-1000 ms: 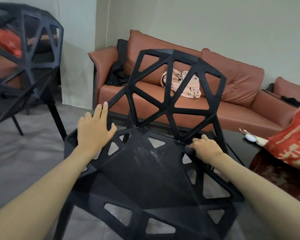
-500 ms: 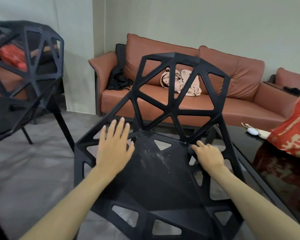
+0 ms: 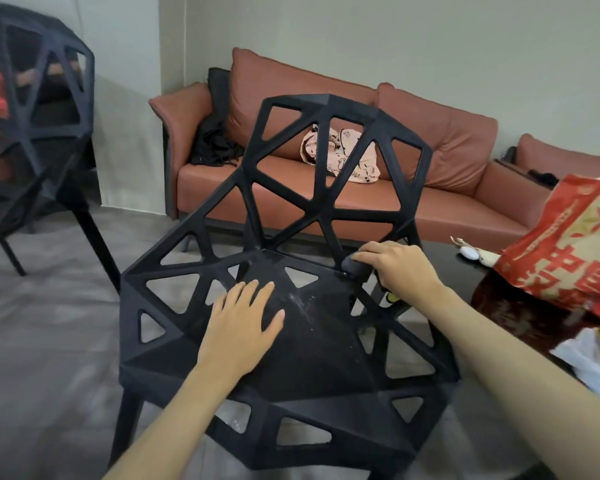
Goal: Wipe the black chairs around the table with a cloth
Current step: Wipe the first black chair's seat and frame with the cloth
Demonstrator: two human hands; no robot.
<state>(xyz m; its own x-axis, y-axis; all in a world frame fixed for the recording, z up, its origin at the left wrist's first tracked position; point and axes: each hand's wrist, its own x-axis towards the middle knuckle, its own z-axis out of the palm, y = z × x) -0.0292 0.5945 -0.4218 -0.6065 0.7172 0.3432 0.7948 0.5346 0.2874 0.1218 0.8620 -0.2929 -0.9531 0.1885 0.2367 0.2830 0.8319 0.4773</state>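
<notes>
A black chair [image 3: 312,362] with triangular cut-outs stands right in front of me, its seat streaked with pale dust. My left hand [image 3: 245,323] lies flat on the seat, fingers spread, holding nothing. My right hand [image 3: 400,268] is at the seat's back right corner, where seat meets backrest, closed on a dark cloth [image 3: 359,268] pressed against the frame. A second black chair [image 3: 39,126] of the same kind stands at the far left.
A dark glossy table [image 3: 520,313] sits to the right with a red and gold bag [image 3: 575,251], a white bag [image 3: 593,362] and a small white object [image 3: 470,253]. A brown leather sofa [image 3: 361,199] with clothes on it lines the wall behind. Grey floor lies left.
My left hand has slid from the seat's left rim to the middle of the seat. My right hand with the cloth stays at the back right corner. The view has shifted slightly.
</notes>
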